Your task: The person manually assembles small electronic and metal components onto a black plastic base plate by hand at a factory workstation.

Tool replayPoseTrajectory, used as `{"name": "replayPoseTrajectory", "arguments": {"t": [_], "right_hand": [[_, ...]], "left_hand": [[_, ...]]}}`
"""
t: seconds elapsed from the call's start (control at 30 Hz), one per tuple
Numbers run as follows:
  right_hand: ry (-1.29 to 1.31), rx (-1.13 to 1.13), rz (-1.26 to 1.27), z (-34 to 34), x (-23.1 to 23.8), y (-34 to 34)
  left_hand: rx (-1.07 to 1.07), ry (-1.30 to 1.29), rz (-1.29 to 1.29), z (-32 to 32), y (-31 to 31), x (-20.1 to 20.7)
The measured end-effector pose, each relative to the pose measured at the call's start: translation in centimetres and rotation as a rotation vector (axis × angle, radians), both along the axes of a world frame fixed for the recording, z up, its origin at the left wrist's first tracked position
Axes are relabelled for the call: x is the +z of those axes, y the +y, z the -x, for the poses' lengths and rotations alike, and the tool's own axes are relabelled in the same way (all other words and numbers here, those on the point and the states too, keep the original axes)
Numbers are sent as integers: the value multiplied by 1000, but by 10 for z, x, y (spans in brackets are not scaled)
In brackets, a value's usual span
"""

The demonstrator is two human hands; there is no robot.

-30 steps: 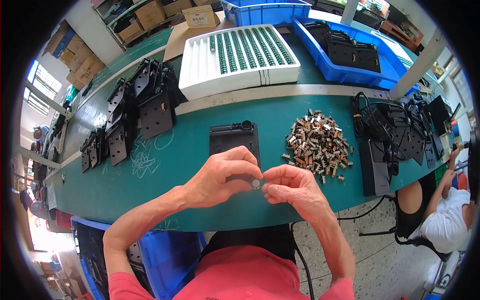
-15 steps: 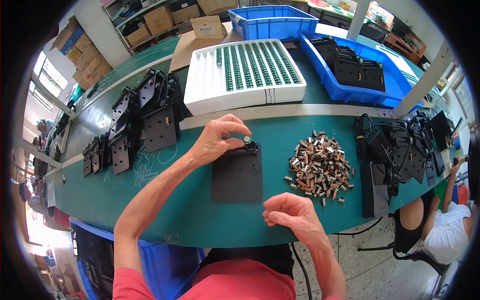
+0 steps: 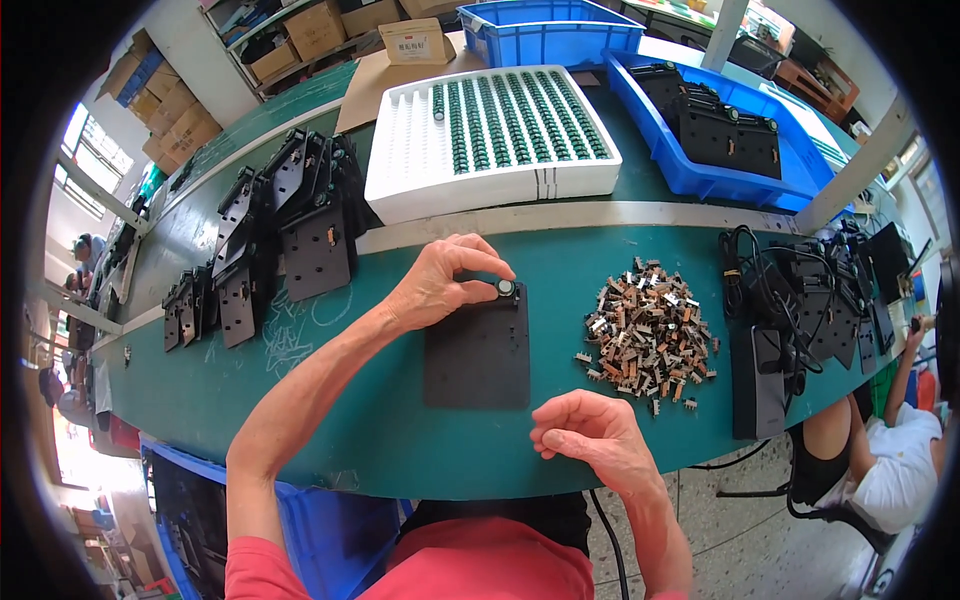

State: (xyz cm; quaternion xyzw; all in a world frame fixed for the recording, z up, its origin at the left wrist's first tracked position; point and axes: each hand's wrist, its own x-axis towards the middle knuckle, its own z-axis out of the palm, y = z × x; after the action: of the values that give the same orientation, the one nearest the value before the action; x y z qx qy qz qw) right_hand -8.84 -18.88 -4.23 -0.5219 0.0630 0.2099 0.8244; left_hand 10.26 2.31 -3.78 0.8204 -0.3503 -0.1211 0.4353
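My left hand (image 3: 445,280) is closed, pinching a small round green-rimmed part with a pale top (image 3: 504,287) between thumb and forefinger. That part is at the upper right corner of a flat black plate (image 3: 477,360) lying on the green table; whether it is seated there I cannot tell. My fingers and the dark piece along the plate's far edge hide some of the contact. Just off the plate's lower right corner, my right hand (image 3: 590,435) hovers with loosely curled fingers, the thumb apart from the forefinger and no object visible in it.
A heap of small metal-and-brown switch-like components (image 3: 650,335) lies to the right. Beyond a pale ledge stands a white foam tray (image 3: 410,200) with rows of green parts. Black assemblies (image 3: 318,250) stand at left, more fill a blue bin (image 3: 690,180). Cables (image 3: 765,280) lie right; a person (image 3: 900,455) sits there.
My left hand has moved slightly right and down, bringing the round part from above the plate's corner to it. My right hand has barely moved; the whole view has shifted a little.
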Motion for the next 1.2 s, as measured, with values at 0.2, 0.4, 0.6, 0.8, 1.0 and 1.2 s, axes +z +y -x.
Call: {"name": "replayPoseTrajectory", "arguments": {"t": [0.2, 0.4, 0.6, 0.8, 1.0, 1.2], "right_hand": [[1, 2, 12, 0, 1, 1], [-9, 1, 13, 0, 2, 1], [-26, 9, 15, 0, -1, 0], [-8, 9, 19, 1, 0, 0], [-22, 47, 19, 1, -3, -3], [-10, 48, 23, 1, -2, -2]], "left_hand": [[37, 130, 36, 4, -2, 1], [46, 165, 33, 5, -4, 4], [52, 173, 63, 6, -3, 2], [65, 145, 52, 6, -2, 0], [90, 167, 67, 7, -3, -2], [43, 63, 57, 10, -3, -2]]}}
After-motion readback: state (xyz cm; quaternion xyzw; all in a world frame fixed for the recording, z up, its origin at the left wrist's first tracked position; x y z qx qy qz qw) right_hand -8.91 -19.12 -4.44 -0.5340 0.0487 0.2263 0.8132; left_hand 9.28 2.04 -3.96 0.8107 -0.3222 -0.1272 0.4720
